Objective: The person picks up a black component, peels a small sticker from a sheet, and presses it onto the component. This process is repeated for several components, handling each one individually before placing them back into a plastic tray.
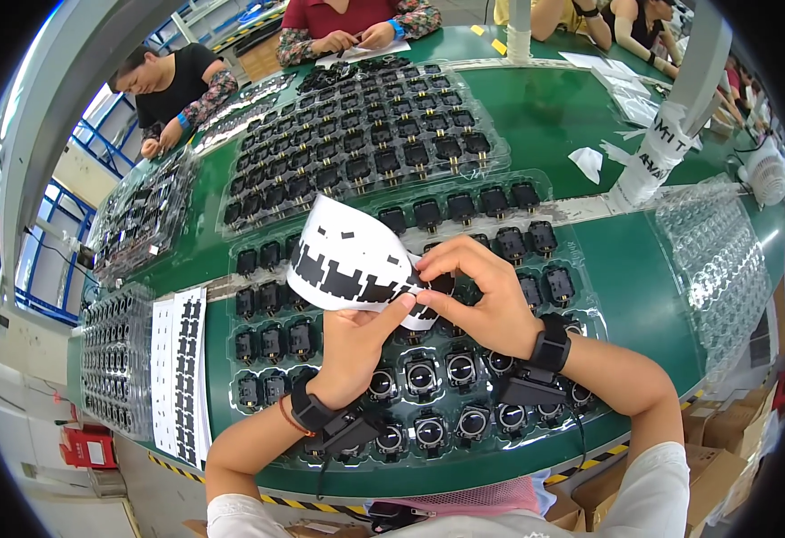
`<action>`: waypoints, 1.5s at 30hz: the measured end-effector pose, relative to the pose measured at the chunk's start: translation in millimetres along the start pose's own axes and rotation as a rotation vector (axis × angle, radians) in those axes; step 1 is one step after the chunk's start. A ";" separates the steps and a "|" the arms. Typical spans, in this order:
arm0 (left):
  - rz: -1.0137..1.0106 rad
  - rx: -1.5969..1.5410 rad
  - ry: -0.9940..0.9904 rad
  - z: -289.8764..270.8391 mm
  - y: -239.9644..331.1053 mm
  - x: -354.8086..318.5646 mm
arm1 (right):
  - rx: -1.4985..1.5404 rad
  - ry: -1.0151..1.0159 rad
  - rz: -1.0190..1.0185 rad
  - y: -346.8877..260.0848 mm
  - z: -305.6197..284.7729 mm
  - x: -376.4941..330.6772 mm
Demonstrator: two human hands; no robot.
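A white sticker sheet (347, 260) with rows of black die-cut stickers curls up in front of me, above a clear plastic tray (597, 309). My left hand (356, 350) is closed on its lower edge, the thumb pressed along the front. My right hand (486, 291) pinches a black sticker (422, 311) at the sheet's right end; I cannot tell whether it has come loose. Under my hands, the tray carries black square parts in rows. Those nearest me, such as one black part with a round lens-like ring (422, 377), show rings; farther ones (426, 215) look plain.
Flat sticker sheets (179, 377) lie to the left beside another filled tray (116, 359). A large tray of black parts (356, 142) sits beyond. At right are an empty clear tray (719, 269) and a taped post (657, 161). Several co-workers work across the green table (558, 134).
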State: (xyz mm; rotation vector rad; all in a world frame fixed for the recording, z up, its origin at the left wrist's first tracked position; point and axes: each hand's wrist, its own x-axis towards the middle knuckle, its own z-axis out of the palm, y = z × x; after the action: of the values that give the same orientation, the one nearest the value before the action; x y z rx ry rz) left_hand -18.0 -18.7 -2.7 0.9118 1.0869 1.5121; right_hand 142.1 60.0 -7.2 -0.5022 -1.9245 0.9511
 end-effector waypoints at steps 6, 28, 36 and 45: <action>0.069 0.091 -0.046 1.1 3.7 -2.0 | 0.040 -0.002 -0.036 1.9 -1.4 -0.6; 0.037 0.210 -0.049 -0.7 8.9 -9.5 | 0.146 -0.092 0.071 4.8 -3.4 0.0; 0.060 0.319 -0.109 0.5 5.5 -11.2 | 0.055 -0.085 0.029 -4.0 -4.9 -0.9; -0.023 0.239 -0.066 -1.9 5.9 -9.2 | 0.091 -0.082 0.082 1.6 -2.1 -2.3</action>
State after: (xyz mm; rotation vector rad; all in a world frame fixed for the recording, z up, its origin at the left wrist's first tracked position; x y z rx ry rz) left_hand -19.8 -28.5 2.2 1.1010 1.2429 1.3430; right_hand 145.1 60.4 -9.1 -0.4989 -1.9359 1.1231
